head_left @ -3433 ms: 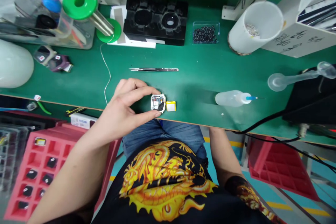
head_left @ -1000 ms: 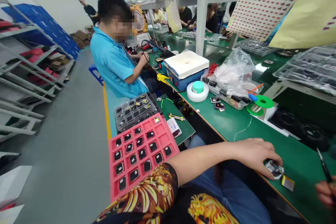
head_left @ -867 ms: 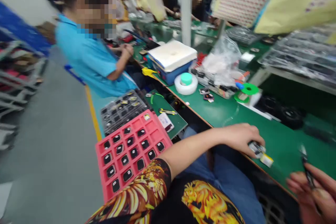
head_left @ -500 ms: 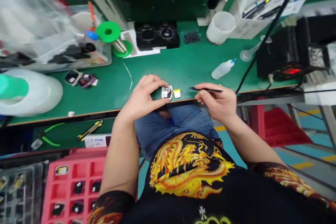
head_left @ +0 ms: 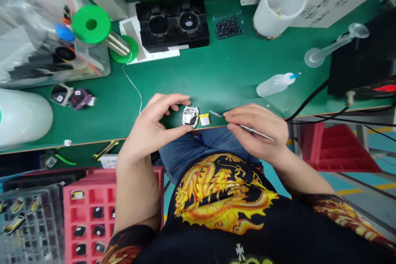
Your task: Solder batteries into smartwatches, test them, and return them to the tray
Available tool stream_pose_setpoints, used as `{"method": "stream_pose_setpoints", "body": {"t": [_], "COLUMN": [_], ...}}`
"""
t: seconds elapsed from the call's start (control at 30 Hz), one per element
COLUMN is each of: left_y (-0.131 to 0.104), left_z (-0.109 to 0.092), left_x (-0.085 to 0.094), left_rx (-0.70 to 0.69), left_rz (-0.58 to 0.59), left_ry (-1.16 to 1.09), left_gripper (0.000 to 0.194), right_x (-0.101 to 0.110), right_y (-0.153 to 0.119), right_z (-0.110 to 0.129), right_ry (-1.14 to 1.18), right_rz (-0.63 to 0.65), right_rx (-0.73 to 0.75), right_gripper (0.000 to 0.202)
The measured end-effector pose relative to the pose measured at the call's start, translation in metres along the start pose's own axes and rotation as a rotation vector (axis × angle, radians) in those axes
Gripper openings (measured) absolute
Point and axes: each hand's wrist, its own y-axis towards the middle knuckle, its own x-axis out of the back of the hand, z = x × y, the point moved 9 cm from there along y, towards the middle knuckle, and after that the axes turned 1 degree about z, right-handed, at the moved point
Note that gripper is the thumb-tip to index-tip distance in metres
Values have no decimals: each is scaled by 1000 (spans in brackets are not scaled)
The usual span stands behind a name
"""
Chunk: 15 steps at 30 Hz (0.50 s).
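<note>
An opened watch case [head_left: 190,116] with its inner parts showing lies near the front edge of the green bench. Beside it on the right is a small yellow-edged battery [head_left: 204,119], very close to the case. My left hand [head_left: 154,119] curves around the case's left side. Its thumb is at the lower rim, and the index fingertip stays a little above the case, with a gap between them. In my right hand [head_left: 256,130] is a pair of thin tweezers [head_left: 216,114], pinched, the tip pointing left just short of the battery.
Behind are a solder spool [head_left: 91,24], a black fixture [head_left: 173,29], a dish of screws [head_left: 229,27] and a white cup [head_left: 278,8]. A squeeze bottle [head_left: 274,86] lies to the right. Two watches [head_left: 71,95] lie left, and a pink tray [head_left: 88,214] stands below.
The view has moved closer to the bench. My left index finger has come away from the case's upper edge. My right hand has turned the tweezers and brought their tip nearer the battery.
</note>
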Motion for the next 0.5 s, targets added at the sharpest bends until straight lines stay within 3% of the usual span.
{"method": "stream_pose_setpoints", "body": {"t": [0.2,0.5], "left_y": [-1,-3], "left_z": [7,12], "left_x": [3,3], "left_rx": [39,80], "left_rz": [-10,3], "left_ry": [-46,-21], "left_gripper": [65,60], "right_x": [-40,-47], "right_y": [15,16], "right_z": [-1,-10], "right_ry": [109,89], "right_rz": [38,57], "right_rx": [51,26], "right_gripper": [17,18]}}
